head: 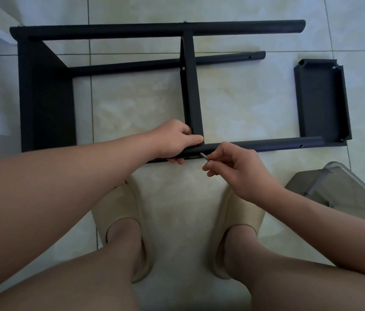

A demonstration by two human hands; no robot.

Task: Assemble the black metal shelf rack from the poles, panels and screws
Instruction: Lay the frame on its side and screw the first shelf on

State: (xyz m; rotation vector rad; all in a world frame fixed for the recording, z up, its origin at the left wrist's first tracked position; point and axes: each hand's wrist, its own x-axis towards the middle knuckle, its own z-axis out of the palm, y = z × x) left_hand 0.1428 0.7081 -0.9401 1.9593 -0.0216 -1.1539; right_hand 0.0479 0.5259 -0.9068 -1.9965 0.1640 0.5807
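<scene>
The left hand (pixel 177 140) curls round the near pole (pixel 266 145) where the middle panel (pixel 191 90) meets it. The right hand (pixel 237 169) pinches a small silver piece (pixel 204 156) at that pole's near side — screw or key, too small to tell. The rack (pixel 132 32) lies on the tiled floor (pixel 244 104), reaching toward 12 o'clock. Three poles show plainly; a dark strip under the left hand is too hidden to name. Three panels — an end panel (pixel 47 97) at 9 o'clock, the middle one, a loose panel (pixel 323 99) at 2 o'clock. At 4 o'clock, a clear container (pixel 345 194) is cut off.
</scene>
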